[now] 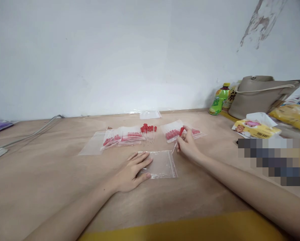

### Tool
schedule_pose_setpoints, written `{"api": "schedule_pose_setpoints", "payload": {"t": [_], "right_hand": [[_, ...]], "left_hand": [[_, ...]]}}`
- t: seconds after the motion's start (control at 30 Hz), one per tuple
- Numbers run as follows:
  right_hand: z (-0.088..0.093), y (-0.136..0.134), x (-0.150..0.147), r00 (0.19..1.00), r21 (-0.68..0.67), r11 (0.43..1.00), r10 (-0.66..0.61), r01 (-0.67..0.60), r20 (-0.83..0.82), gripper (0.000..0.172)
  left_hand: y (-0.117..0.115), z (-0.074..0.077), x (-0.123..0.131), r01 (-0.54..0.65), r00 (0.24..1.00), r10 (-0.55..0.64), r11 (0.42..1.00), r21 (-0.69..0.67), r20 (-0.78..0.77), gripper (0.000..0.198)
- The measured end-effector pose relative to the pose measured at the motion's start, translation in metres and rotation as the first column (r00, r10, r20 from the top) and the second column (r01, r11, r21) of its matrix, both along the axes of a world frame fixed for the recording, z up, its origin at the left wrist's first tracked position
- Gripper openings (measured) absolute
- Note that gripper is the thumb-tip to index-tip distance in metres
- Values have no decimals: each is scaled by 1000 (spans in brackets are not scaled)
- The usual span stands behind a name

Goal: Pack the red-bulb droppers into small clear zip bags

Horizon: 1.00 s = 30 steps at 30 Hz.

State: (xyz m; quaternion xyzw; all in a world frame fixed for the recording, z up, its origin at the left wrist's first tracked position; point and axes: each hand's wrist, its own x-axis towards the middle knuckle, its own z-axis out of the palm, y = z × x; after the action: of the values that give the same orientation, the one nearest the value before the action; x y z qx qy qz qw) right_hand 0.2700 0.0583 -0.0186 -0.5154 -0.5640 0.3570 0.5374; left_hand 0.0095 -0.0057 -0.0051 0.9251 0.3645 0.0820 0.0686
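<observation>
My left hand [136, 169] lies flat, fingers spread, on the left part of a clear zip-lock bag [161, 164]. In my right hand [189, 146] is a dropper [181, 131] with a red rubber bulb, pinched between thumb and fingers. Its thin clear tube points down beside the zip end of the bag. Beyond the bag, several loose droppers [147, 130] lie in a row, bulbs facing away from me. Filled bags [122, 136] of red-bulbed droppers are to their left, and another filled bag [172, 133] is to their right, partly behind my right hand.
A further clear bag [150, 115] lies near the wall. On the right stand a green bottle [219, 100] and a grey-beige bag [252, 95], with a yellow tissue pack [257, 127] in front. A grey cable [31, 134] crosses the left side of the brown-covered table [51, 187].
</observation>
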Motion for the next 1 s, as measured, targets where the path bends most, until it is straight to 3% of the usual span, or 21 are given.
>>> {"api": "schedule_pose_setpoints", "payload": {"t": [0.13,0.3,0.47,0.6,0.83,1.0], "right_hand": [[-7,-21,2,994,-10,1000,-29,28,-104,65],[-5,-25,-5,980,-28,1000,-11,6,-197,64],[-6,-30,-5,959,-48,996,57,-73,-276,57],[-4,-33,6,936,-118,971,163,-208,-311,52],[6,-29,27,911,-237,886,413,-398,13,40],[5,-27,25,875,-245,881,452,-406,175,35]], "left_hand": [[1,1,0,-27,1000,27,1000,0,5,47],[-1,2,2,-43,999,43,999,10,-14,44],[-2,1,4,-80,997,80,997,19,-8,46],[-2,0,5,-117,993,116,993,22,13,50],[-3,1,7,-135,990,133,990,28,52,52],[-3,2,7,-126,990,124,991,36,68,49]]}}
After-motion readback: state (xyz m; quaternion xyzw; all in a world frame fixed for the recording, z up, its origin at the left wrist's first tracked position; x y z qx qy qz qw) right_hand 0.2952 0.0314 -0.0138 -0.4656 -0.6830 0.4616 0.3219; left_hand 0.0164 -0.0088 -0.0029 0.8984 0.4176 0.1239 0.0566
